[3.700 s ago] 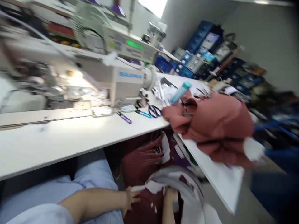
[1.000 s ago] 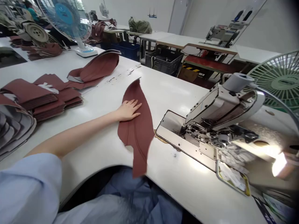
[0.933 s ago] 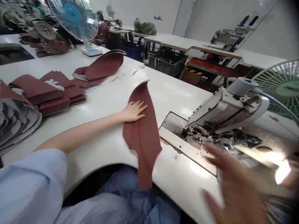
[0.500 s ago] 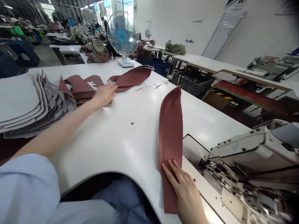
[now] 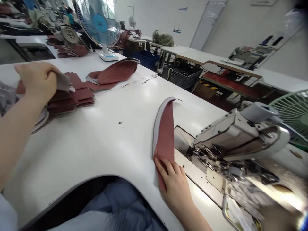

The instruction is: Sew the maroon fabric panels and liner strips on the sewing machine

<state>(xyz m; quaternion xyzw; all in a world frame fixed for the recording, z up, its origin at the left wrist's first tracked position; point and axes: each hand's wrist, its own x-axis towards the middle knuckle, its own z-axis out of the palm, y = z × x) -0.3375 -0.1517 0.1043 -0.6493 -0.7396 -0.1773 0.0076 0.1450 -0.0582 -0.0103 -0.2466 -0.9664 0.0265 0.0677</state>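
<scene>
A long maroon fabric piece (image 5: pixel 165 134) is pressed flat on the white table (image 5: pixel 96 144) by the right hand (image 5: pixel 176 186), just beside the sewing machine (image 5: pixel 235 141). A grey-backed piece (image 5: pixel 63 81) is gripped by the left hand (image 5: pixel 37 80) above a stack of maroon pieces (image 5: pixel 72 98). Further back, a curved maroon piece (image 5: pixel 115 72) is laid near a blue fan (image 5: pixel 99 24). A green fan (image 5: pixel 293 115) is seen at the right edge.

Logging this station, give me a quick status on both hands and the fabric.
Left hand gripping a grey-backed piece off the stacked maroon pieces. Right hand flat on the maroon strip, beside the sewing machine. Nothing between strip and machine.
</scene>
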